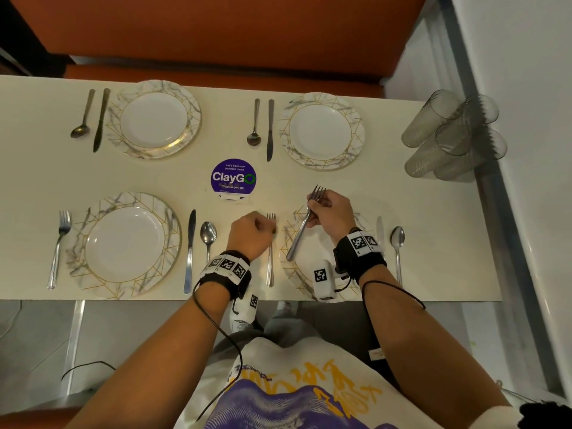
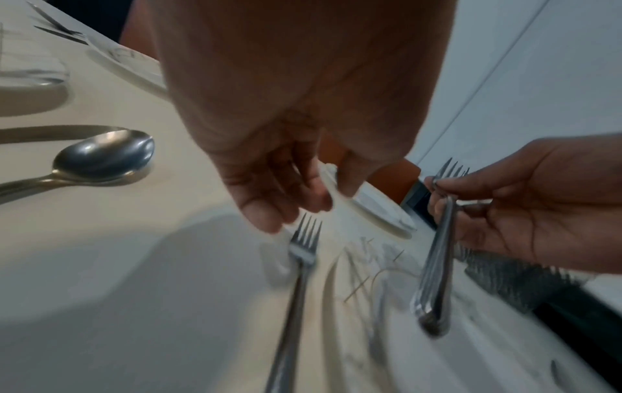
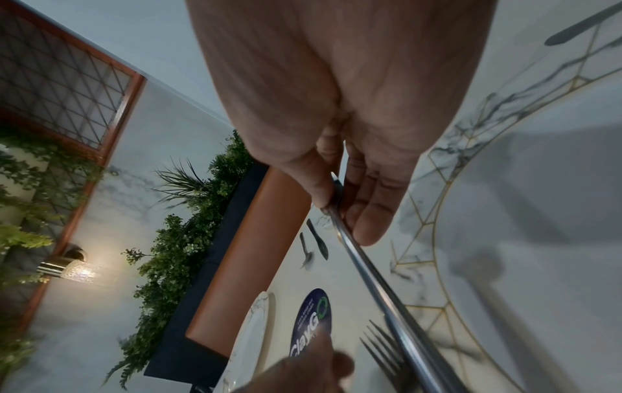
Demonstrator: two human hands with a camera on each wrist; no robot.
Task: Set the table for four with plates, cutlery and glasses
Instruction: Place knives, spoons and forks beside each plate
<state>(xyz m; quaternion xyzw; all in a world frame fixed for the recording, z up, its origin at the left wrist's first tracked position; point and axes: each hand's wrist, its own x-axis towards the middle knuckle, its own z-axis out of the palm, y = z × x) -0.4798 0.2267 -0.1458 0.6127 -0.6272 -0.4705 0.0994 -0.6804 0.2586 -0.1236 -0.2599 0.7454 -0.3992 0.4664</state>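
Note:
Four marble-rimmed plates lie on the cream table (image 1: 433,230). My right hand (image 1: 325,212) hovers over the near right plate (image 1: 297,280) and grips steel forks (image 1: 301,233), tines pointing away; in the left wrist view the forks (image 2: 437,266) look like two handles stacked. One fork (image 1: 270,261) lies flat just left of that plate. My left hand (image 1: 253,233) sits over its neck, its relaxed fingers (image 2: 269,218) close beside the tines (image 2: 306,234), not wrapped round the fork. Several clear glasses (image 1: 448,137) cluster at the far right.
A knife (image 1: 380,230) and spoon (image 1: 397,239) lie right of the near right plate. The near left plate (image 1: 123,246) has a fork, knife and spoon. Both far plates (image 1: 154,119) (image 1: 322,131) have a spoon and knife only. A purple sticker (image 1: 233,176) marks the middle. An orange bench (image 1: 216,32) runs behind.

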